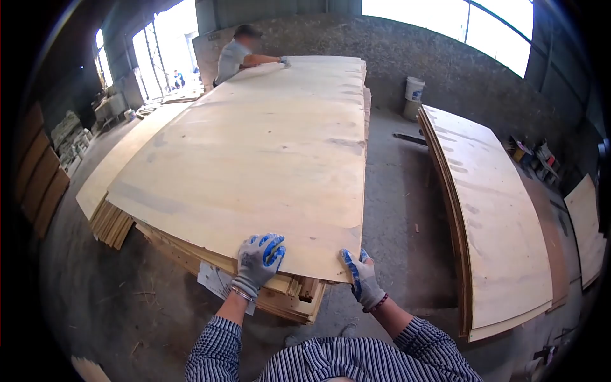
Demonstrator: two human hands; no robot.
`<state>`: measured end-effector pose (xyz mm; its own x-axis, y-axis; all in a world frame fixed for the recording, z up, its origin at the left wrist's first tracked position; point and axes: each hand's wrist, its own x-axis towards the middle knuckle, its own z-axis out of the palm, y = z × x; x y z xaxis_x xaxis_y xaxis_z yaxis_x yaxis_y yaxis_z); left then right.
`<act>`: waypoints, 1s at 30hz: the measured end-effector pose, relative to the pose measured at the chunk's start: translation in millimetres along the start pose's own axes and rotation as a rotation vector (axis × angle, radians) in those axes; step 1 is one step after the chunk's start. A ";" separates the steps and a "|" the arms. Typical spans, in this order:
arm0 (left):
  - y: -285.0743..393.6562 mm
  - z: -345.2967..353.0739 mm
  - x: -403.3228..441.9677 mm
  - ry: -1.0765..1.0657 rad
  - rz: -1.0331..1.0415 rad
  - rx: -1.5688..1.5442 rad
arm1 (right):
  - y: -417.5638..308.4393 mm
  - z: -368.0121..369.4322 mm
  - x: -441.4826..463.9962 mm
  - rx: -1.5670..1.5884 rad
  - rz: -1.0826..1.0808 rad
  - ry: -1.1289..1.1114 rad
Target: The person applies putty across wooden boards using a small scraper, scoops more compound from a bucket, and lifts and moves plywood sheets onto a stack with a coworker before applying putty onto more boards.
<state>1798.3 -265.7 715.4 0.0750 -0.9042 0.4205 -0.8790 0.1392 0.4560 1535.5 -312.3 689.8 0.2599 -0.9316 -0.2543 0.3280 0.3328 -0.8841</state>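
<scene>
A large pale plywood sheet lies on top of a stack, its near edge facing me. My left hand, in a grey glove with blue coating, is closed at that near edge, its bent fingers over the top face. At the near right corner my right hand, gloved alike, grips the sheet, with part of the fingers hidden by the corner. Under the top sheet, the layered stack shows its uneven edges. Across the far end a co-worker leans in with a gloved hand on the sheet.
A second stack of sheets stands to my right, across a strip of concrete floor. Another lower stack adjoins on the left. White buckets stand by the back wall. Brown boards lean at far left.
</scene>
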 end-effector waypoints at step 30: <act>-0.3 -0.4 -1.5 -0.016 -0.005 -0.018 | 0.9 -2.8 -2.5 -0.015 -0.002 -0.003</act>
<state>1798.6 -264.2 714.9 0.0715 -0.9113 0.4055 -0.8702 0.1417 0.4719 1532.7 -310.1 688.5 0.2616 -0.9318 -0.2516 0.3149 0.3288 -0.8904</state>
